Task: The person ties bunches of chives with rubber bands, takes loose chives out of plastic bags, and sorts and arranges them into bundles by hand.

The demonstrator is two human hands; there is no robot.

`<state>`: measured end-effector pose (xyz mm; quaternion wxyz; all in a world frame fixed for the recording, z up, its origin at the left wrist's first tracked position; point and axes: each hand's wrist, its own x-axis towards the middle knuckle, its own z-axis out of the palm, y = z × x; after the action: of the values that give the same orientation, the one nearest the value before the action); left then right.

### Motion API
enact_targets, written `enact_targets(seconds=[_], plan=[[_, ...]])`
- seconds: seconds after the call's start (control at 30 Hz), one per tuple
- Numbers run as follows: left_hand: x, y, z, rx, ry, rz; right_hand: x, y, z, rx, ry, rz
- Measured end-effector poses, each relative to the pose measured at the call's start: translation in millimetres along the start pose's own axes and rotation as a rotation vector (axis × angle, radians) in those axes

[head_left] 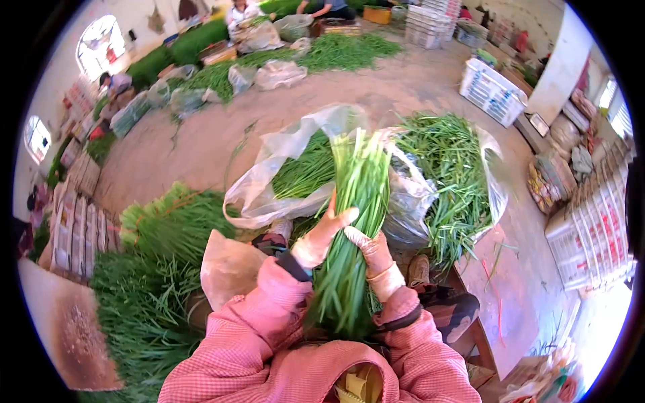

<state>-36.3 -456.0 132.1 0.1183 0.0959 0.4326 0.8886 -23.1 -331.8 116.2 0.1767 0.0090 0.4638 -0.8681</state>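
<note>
A thick bunch of garlic chives (363, 174), pale stem ends pointing away from me and green leaves hanging towards my lap, is held in front of me. My left hand (326, 232) is wrapped round its left side, thumb across the front. My right hand (373, 250), in a light glove, grips the right side lower down. Just beyond the bunch lies an open clear plastic bag (252, 191) with more chives (306, 168) in it. Loose green leaves (447, 181) fill another plastic bag (496, 178) on the right.
Large heaps of chives (144, 302) lie at my left, some tied in bundles. On the right are a low board (497, 289) with red string and white crates (494, 91). Other people (245, 17) sit at the back among bags and piles of greens (349, 50).
</note>
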Motion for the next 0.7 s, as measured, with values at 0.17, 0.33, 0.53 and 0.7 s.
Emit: enact_targets(seconds=[0.17, 0.33, 0.53, 0.7], plan=[[-57, -11, 4, 0.328, -0.133, -0.223, -15, -11, 24, 0.39, 0.172, -0.226], [-96, 23, 11, 0.489, -0.002, -0.57, -26, 10, 22, 0.484, 0.011, -0.172], [-107, 110, -6, 1.673, -0.4, -0.299, -3, -27, -42, 0.478, -0.233, -0.345], [-94, 146, 9, 1.598, -0.172, -0.401, 16, -8, -47, 0.204, 0.041, -0.586]])
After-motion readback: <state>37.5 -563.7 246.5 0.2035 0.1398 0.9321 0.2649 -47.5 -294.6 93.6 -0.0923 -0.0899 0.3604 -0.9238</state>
